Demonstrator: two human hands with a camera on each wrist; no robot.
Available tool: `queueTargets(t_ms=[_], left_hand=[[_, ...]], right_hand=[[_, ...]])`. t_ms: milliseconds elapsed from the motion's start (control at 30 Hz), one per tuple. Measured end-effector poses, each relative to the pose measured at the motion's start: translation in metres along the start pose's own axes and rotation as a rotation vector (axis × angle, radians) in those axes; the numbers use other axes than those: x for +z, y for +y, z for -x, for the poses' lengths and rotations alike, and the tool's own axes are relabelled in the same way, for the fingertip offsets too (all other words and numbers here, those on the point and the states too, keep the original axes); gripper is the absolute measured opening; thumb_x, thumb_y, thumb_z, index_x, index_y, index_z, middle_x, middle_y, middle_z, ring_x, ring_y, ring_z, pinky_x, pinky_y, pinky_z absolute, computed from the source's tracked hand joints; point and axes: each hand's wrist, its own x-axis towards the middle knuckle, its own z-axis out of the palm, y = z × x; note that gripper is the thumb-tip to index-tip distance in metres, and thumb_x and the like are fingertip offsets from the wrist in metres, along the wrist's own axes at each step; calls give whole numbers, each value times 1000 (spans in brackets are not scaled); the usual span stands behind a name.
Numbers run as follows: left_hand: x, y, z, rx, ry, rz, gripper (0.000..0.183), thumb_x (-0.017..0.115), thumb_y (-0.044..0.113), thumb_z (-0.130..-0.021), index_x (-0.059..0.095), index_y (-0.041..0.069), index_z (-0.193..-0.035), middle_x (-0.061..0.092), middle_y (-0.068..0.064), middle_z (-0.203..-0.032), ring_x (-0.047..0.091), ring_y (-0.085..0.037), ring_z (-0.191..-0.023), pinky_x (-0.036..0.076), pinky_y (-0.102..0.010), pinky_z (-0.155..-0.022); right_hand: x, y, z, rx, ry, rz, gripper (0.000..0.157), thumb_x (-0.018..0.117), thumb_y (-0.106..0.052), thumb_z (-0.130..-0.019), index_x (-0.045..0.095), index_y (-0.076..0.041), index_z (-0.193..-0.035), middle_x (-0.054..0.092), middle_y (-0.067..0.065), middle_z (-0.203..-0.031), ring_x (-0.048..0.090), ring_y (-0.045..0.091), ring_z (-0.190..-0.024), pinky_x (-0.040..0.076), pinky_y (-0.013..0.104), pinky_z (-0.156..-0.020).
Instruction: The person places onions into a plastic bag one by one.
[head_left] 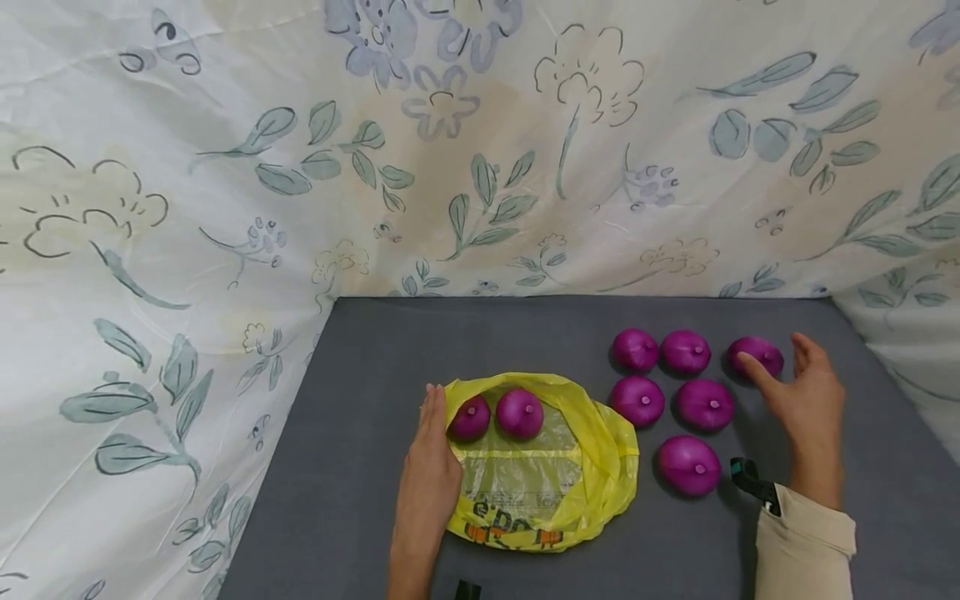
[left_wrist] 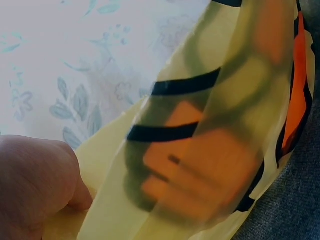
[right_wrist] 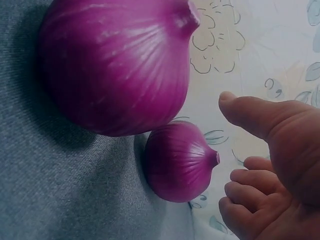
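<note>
A yellow plastic bag (head_left: 607, 500) lies on the dark table with its mouth spread, and two purple onions (head_left: 520, 414) show inside. My left hand (head_left: 429, 475) holds the bag's left edge, fingers pointing away from me; in the left wrist view the thumb side of this hand (left_wrist: 40, 185) is against the yellow film. At the far right, my right hand (head_left: 813, 408) is spread around the rearmost right onion (head_left: 757, 357), thumb at its near side. The right wrist view shows a gap between the thumb and that onion (right_wrist: 177, 162).
Several more purple onions stand between the bag and my right hand, among them a near one (head_left: 688, 466) and a back-left one (head_left: 635, 350). A floral cloth (head_left: 480, 208) hangs behind the dark table (head_left: 360, 350) and along its sides.
</note>
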Motion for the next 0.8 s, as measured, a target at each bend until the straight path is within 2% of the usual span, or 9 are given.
queueTargets(t_ms=[133, 300, 533, 800], left_hand=[[0, 1, 1, -14, -21, 3, 72, 43, -10, -105, 23, 14, -170, 18, -5, -176, 27, -36, -159, 32, -28, -47], [-1, 1, 1, -15, -16, -5, 72, 43, -10, -106, 23, 15, -170, 18, -5, -176, 27, -36, -158, 31, -28, -46], [-3, 2, 4, -14, -3, -2, 71, 44, -10, -105, 26, 11, -169, 18, -5, -175, 28, -36, -158, 38, -31, -54], [-4, 3, 3, -12, -4, 10, 71, 43, -11, -105, 25, 11, -170, 18, -6, -175, 26, -35, -159, 32, -27, -49]], right_hand=[[0, 2, -1, -14, -24, 7, 99, 69, -49, -100, 17, 1, -168, 21, 26, -171, 27, 49, -154, 24, 61, -122], [1, 4, -4, -25, -51, 27, 102, 68, -52, -100, 15, 2, -168, 20, 30, -169, 26, 52, -154, 24, 66, -121], [5, 7, -7, -4, -64, 59, 101, 68, -51, -100, 15, 3, -168, 20, 33, -168, 25, 54, -154, 23, 68, -121], [8, 10, -11, -14, -61, 73, 103, 69, -51, -99, 17, 5, -167, 23, 35, -167, 30, 56, -151, 27, 69, -118]])
